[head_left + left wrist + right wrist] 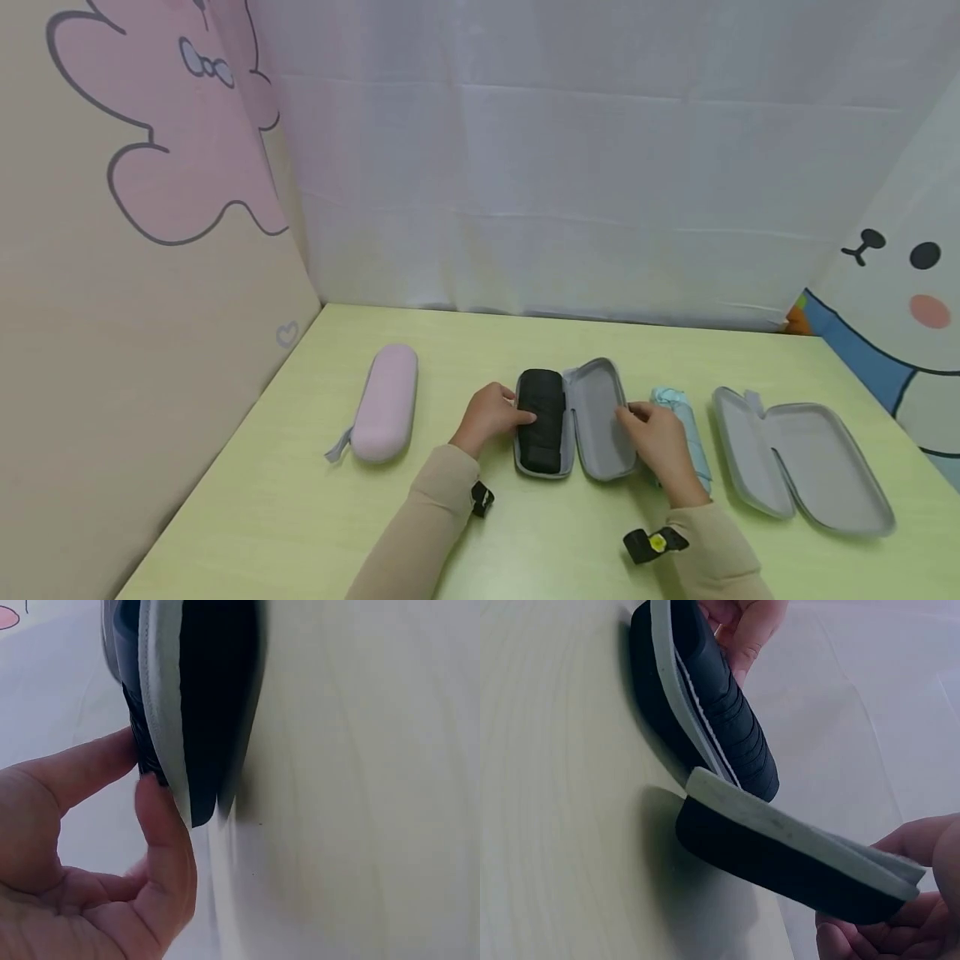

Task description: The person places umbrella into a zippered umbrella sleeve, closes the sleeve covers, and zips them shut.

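A small hard case (567, 437) with a grey lining lies opened out flat near the middle of the table. In its left half rests a black folded umbrella (542, 421), with pleated cloth showing in the right wrist view. My left hand (491, 417) grips that half's outer edge, its thumb over the umbrella. In the left wrist view a thumb and finger pinch near the case's rim (163, 697). My right hand (662, 442) pinches the outer edge of the lid (602, 421), which is tilted up off the table in the right wrist view.
Right of the lid lies a light blue folded umbrella (692, 437), partly behind my right hand. Farther right, a larger grey-lined case (832, 467) lies open. A closed pink case (386, 404) with a grey strap lies at left. Curtains enclose the table.
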Motion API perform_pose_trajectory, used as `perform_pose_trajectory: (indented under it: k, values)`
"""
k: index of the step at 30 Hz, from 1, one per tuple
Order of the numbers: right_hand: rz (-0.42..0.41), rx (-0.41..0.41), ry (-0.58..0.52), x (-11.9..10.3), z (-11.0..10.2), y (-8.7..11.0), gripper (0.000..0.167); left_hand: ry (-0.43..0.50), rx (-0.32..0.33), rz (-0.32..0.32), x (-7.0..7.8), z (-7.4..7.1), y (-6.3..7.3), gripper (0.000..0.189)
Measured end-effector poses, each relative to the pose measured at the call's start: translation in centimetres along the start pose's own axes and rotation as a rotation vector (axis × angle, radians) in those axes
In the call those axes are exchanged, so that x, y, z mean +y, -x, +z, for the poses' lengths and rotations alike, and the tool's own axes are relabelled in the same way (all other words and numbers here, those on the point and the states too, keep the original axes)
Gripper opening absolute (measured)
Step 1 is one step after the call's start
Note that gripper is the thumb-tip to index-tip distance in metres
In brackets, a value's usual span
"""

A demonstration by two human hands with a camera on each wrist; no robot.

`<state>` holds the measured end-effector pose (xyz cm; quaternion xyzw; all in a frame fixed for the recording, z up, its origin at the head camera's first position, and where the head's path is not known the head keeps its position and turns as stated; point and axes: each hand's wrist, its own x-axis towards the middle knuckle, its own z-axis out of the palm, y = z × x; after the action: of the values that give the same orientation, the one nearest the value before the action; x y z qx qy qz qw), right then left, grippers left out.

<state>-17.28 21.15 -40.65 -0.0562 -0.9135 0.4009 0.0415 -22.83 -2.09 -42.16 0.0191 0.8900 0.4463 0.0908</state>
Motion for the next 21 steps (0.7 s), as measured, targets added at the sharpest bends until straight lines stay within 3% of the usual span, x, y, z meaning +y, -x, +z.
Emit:
perform_pose_trajectory:
  k: [4,11,21]
  values:
    - [0.031,-0.034,-0.056,-0.2,-0.1,0.0,0.048,0.02,-0.031,-0.024,-0.5,-0.1,-0.1,0.056]
    - [0.076,-0.086,-0.143,-0.3,0.1,-0.2,0.055,0.202,-0.127,-0.066,-0.9,-0.1,-0.4,0.044]
    - [0.071,-0.03,-0.186,-1.2,0.6,-0.1,0.051,0.388,-0.135,-0.113,-0.8,0.0,-0.2,0.052]
